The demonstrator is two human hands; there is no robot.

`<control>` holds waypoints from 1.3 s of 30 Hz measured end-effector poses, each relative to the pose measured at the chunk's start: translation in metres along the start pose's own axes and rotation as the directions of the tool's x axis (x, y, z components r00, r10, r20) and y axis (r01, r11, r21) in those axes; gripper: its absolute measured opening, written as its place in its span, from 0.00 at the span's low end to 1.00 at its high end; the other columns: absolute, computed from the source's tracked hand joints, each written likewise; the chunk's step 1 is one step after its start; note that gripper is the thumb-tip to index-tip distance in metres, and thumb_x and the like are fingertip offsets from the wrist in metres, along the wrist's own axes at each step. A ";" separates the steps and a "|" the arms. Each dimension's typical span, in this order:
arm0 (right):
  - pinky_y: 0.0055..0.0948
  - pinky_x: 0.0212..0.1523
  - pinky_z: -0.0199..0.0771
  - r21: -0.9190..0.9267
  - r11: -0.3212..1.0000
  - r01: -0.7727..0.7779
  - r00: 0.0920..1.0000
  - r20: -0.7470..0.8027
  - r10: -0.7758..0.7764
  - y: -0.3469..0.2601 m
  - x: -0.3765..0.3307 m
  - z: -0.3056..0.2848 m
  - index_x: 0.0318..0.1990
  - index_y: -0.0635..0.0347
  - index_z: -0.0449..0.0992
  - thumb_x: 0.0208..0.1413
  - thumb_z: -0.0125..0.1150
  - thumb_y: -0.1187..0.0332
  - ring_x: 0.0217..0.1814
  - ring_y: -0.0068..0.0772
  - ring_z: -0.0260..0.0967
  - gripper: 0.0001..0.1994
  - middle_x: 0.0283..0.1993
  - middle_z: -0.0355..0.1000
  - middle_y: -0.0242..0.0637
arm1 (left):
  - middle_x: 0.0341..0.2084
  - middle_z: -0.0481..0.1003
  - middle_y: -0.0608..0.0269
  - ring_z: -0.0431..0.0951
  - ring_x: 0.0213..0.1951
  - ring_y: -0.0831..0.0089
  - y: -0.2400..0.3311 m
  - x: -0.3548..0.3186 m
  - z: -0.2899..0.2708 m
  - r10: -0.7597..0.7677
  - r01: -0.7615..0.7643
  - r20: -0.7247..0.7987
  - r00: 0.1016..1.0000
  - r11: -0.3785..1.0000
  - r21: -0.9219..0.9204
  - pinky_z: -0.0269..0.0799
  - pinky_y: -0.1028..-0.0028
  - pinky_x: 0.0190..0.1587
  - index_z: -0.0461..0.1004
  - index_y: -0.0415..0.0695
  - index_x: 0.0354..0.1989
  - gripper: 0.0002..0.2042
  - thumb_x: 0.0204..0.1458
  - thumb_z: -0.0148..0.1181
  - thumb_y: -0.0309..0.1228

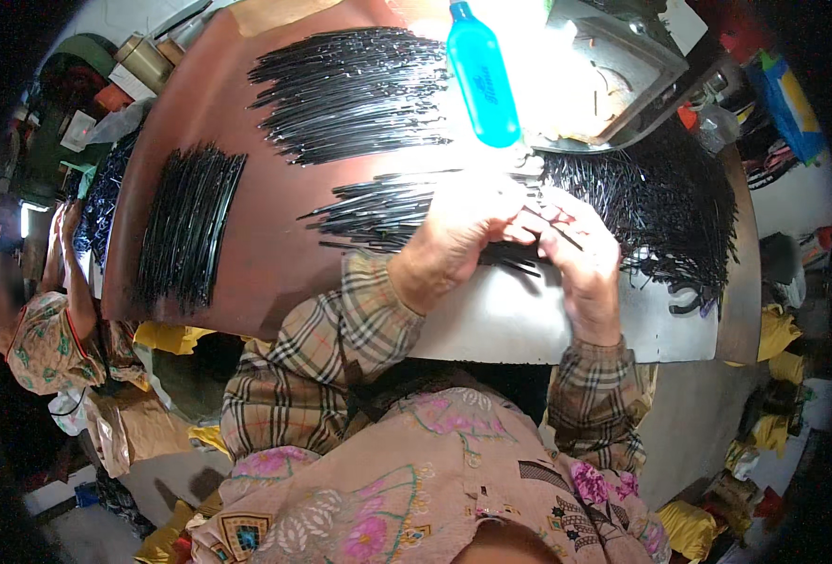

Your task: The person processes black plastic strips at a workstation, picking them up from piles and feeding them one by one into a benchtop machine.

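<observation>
- Location: a thin black strip (568,238) is raised between the hands above the worktable (256,235), in from its front edge and right of mid-length.
- Right hand (590,263): thumb and fingers pinched together, apparently on the strip.
- Left hand (454,240): fingertips just beside the right's; glare covers the fingers, so whether they clamp the strip cannot be determined.
- Axis: the strip slants from the left fingertips down toward the front right corner, crossing the right hand's grip.
- Governing relation: the loose black pile (670,211) lies right of the grip, toward the right edge; the right hand is nearer.
- Opposite side: the middle bundle (378,209) lies left of the grip, its strips running roughly along the front edge, with the left hand nearer.
- Clear of both hands: a left bundle (190,230) near the left edge, strips pointing roughly front to back.
- Beyond the hands: a blue bottle (485,85), toward the far edge.
</observation>
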State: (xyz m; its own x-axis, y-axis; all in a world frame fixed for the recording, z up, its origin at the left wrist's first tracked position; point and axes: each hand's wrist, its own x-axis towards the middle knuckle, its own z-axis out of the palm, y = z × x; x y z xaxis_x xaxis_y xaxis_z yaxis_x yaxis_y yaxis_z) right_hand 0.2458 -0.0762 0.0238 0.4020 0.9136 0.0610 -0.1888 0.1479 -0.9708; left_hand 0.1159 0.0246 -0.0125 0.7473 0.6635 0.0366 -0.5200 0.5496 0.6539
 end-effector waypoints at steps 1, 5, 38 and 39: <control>0.19 0.40 0.70 0.000 1.000 0.001 1.000 0.001 -0.001 0.011 0.002 -0.004 0.49 0.71 0.71 0.51 0.65 0.73 0.38 0.20 0.70 0.18 0.38 0.74 0.35 | 0.32 0.77 0.56 0.79 0.34 0.70 0.000 -0.003 0.010 0.010 -0.010 -0.031 0.999 1.000 -0.010 0.77 0.74 0.37 0.73 0.35 0.40 0.09 0.51 0.59 0.23; 0.20 0.41 0.72 0.186 0.981 0.050 0.992 -0.127 -0.027 0.033 0.010 -0.002 0.42 0.71 0.75 0.55 0.59 0.78 0.35 0.23 0.72 0.08 0.36 0.75 0.37 | 0.29 0.77 0.57 0.78 0.31 0.72 0.013 -0.014 0.012 0.066 -0.056 -0.071 0.995 0.988 0.141 0.76 0.75 0.37 0.74 0.34 0.37 0.07 0.51 0.59 0.23; 0.13 0.23 0.64 -0.079 0.997 0.011 0.997 0.076 -0.005 0.022 0.029 0.006 0.39 0.66 0.74 0.58 0.55 0.73 0.22 0.12 0.62 0.06 0.28 0.72 0.32 | 0.26 0.74 0.63 0.74 0.26 0.73 0.054 0.008 -0.001 0.418 -0.368 0.243 0.875 0.250 0.896 0.68 0.77 0.26 0.76 0.39 0.33 0.05 0.49 0.61 0.24; 0.13 0.22 0.63 -0.143 0.990 0.009 0.999 0.050 -0.002 0.020 0.028 0.008 0.38 0.67 0.74 0.59 0.54 0.73 0.21 0.12 0.62 0.06 0.28 0.71 0.33 | 0.24 0.74 0.65 0.73 0.25 0.78 0.049 0.004 -0.002 0.125 -0.050 -0.071 0.990 0.763 0.644 0.66 0.80 0.25 0.76 0.38 0.34 0.05 0.51 0.60 0.24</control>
State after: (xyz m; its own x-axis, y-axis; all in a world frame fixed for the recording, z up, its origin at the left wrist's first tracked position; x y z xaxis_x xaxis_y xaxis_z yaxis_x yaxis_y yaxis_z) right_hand 0.2461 -0.0440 0.0077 0.3569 0.9312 0.0743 -0.0547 0.1002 -0.9935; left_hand 0.0932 0.0551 0.0182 0.6456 0.7609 0.0644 -0.1680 0.0592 0.9840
